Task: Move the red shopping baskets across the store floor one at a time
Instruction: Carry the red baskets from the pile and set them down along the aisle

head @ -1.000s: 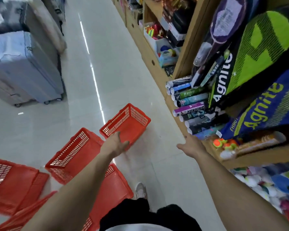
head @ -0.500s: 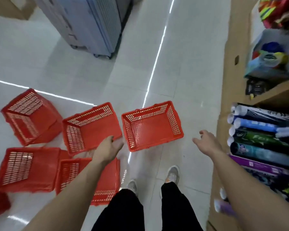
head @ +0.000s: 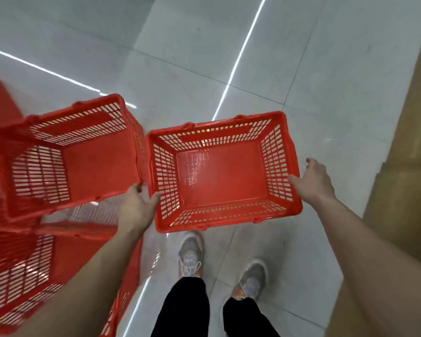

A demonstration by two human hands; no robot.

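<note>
Red plastic basket (head: 223, 171) upright on floor (head: 289, 57), just ahead of shoes (head: 190, 254), empty. Flanked at both short ends: left hand (head: 137, 209) at near-left corner, thumb hooked over rim; right hand (head: 312, 181) against right rim, fingers (head: 294, 179) pressing wall. Full closure on rim: cannot tell. Second basket (head: 68, 154) touching left side, tilted; more baskets (head: 22, 263) low left. Risk: lifting snags neighbour's rim, drags or topples it; partial hold lets smooth rim slip. Both arms extended forward and down, wrists turned inward.
</note>
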